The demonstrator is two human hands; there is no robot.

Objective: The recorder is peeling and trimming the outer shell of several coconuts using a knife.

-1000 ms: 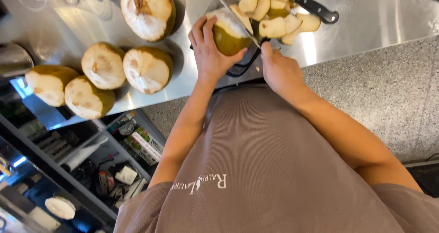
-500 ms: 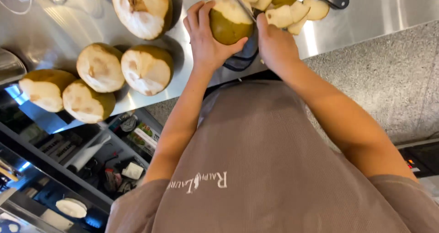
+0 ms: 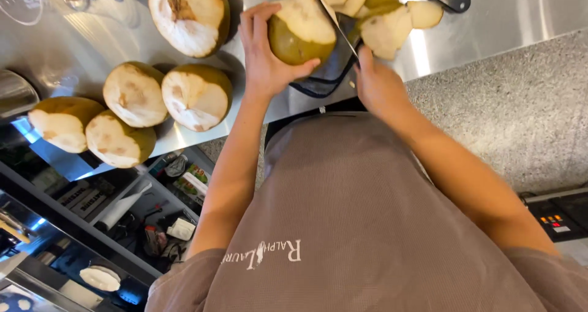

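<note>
Left hand (image 3: pixel 264 60) wrapped around green coconut (image 3: pixel 300 30) near steel counter edge (image 3: pixel 257 113); right hand (image 3: pixel 376 82) clenched on cleaver (image 3: pixel 337 39), husk slices (image 3: pixel 386 18) crowding behind.

Packages on the shelf under my steel counter, lower left: small colourful carton (image 3: pixel 195 178) at the shelf's near edge, white box (image 3: pixel 181 229) below it. Far right, a dark control panel (image 3: pixel 554 219) with small red and orange lights.
</note>
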